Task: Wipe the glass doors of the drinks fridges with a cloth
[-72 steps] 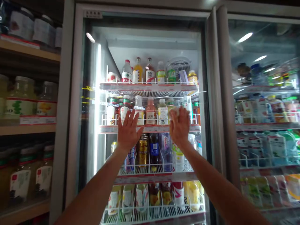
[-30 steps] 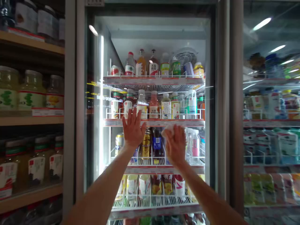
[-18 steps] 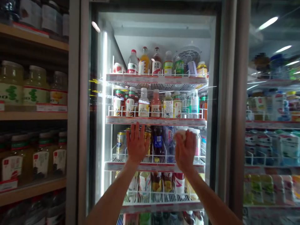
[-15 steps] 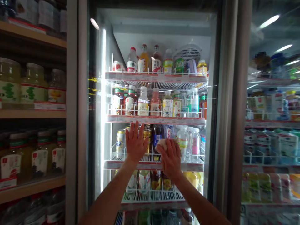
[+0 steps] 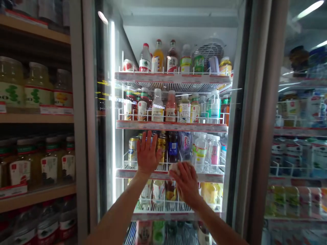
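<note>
My left hand lies flat against the glass door of a lit drinks fridge, fingers spread, nothing in it. To its right, my right hand presses a crumpled pale cloth on the same glass. The cloth shows at the fingertips and thumb side; the rest is hidden under the palm. Behind the glass, close to my left hand in view, stand gold cans. A dark bottle with a blue label shows between the two hands.
Wire shelves with price strips hold rows of bottles inside the fridge. A metal door frame runs down the right, with another glass-fronted drinks cooler beyond. Wooden shelves of bottled drinks stand on the left.
My right hand has slid down the glass with the cloth. My left hand stays flat and almost in place. The view has shifted slightly.
</note>
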`<state>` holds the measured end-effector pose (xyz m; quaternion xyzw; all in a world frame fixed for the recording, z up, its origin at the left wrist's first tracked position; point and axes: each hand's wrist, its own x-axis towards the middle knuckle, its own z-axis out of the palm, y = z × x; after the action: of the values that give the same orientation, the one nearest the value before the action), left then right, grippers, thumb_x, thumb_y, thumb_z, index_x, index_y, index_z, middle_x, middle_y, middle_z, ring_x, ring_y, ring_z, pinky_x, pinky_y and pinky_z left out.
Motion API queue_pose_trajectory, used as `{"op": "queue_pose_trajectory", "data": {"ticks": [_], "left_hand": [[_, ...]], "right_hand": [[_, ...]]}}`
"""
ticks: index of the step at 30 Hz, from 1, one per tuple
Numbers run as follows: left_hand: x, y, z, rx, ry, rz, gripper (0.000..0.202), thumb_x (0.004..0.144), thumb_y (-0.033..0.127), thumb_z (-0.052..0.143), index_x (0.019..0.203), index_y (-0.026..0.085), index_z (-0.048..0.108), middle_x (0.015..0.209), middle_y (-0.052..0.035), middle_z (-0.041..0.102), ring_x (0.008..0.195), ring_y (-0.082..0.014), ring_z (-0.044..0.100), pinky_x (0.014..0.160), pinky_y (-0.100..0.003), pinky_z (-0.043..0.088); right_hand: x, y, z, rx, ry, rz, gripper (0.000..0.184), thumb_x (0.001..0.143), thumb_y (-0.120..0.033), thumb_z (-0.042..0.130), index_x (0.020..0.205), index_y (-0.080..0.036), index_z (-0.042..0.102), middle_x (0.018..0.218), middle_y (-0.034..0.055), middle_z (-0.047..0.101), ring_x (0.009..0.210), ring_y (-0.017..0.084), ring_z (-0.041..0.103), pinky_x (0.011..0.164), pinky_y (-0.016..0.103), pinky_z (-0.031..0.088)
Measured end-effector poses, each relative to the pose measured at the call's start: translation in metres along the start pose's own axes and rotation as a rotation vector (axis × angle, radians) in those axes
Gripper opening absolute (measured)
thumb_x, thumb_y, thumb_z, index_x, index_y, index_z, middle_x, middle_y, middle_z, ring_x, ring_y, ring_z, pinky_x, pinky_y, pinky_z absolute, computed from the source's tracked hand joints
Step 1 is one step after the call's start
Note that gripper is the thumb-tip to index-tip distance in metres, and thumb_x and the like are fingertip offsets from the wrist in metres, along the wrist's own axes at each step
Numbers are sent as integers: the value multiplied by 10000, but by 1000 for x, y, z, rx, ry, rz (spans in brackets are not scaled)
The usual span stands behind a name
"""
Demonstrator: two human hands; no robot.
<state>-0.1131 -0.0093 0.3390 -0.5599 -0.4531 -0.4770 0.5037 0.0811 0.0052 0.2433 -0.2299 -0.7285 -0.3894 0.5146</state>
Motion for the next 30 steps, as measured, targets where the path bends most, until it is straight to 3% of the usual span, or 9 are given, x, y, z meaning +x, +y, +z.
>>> {"op": "queue_pose_trajectory", "data": {"ticks": [3,6,8,11,15,17,22,27,30], "left_hand": [[0,1,0,1,5,-6,590,894,339,435,1438,181,271,1481,-122,297,1409,-243,155,1148,-460,125],[-1,2,2,19,1,-7,589,896,347,421,1439,181,266,1486,-118,287,1408,-246,157,1146,-468,133],[-2,2,3,30,0,-5,596,897,356,416,1442,179,255,1488,-117,284,1409,-248,154,1144,-475,143],[-2,2,2,27,4,-11,599,900,362,409,1448,190,239,1493,-107,277,1412,-242,139,1146,-473,141],[-1,1,1,-3,-4,-17,587,902,350,412,1445,200,250,1498,-97,268,1412,-237,143,1152,-465,124],[-1,1,1,-11,-7,-16,582,902,348,412,1442,193,257,1497,-98,269,1412,-237,144,1153,-463,117],[-1,0,1,-16,9,-9,575,898,355,420,1431,182,289,1489,-106,290,1412,-233,144,1156,-449,105],[-1,0,1,-32,-17,-22,575,897,363,426,1431,198,291,1495,-98,274,1412,-238,145,1153,-456,109],[-1,0,1,-25,-1,-15,579,899,354,427,1435,195,279,1495,-101,275,1413,-235,144,1152,-452,110]], "right_hand": [[-17,32,-15,-82,-4,-64,378,816,-173,518,1160,-314,592,1410,54,433,1366,240,294,1092,469,275],[-14,84,-33,-235,123,124,429,824,-175,511,1240,-276,539,1490,99,297,1354,318,305,1046,560,297],[2,99,-36,-274,219,287,493,832,-180,490,1318,-260,467,1506,124,248,1343,349,313,1014,599,314],[24,79,-28,-203,261,301,540,836,-166,477,1363,-261,401,1527,116,185,1366,336,264,1020,585,325],[33,43,-14,-82,26,36,434,842,-155,475,1259,-274,496,1544,68,144,1389,298,223,1070,538,286],[39,54,-17,-102,15,28,403,852,-178,475,1240,-281,517,1535,63,183,1386,298,233,1071,540,274],[67,95,-27,-242,306,377,530,857,-200,470,1377,-259,388,1518,126,206,1371,339,251,1028,594,288],[60,55,-18,-114,80,126,512,837,-164,481,1324,-312,440,1541,48,146,1393,281,213,1078,522,282],[58,70,-24,-151,71,106,466,833,-173,488,1282,-297,486,1524,60,213,1379,288,248,1070,528,285]]}}
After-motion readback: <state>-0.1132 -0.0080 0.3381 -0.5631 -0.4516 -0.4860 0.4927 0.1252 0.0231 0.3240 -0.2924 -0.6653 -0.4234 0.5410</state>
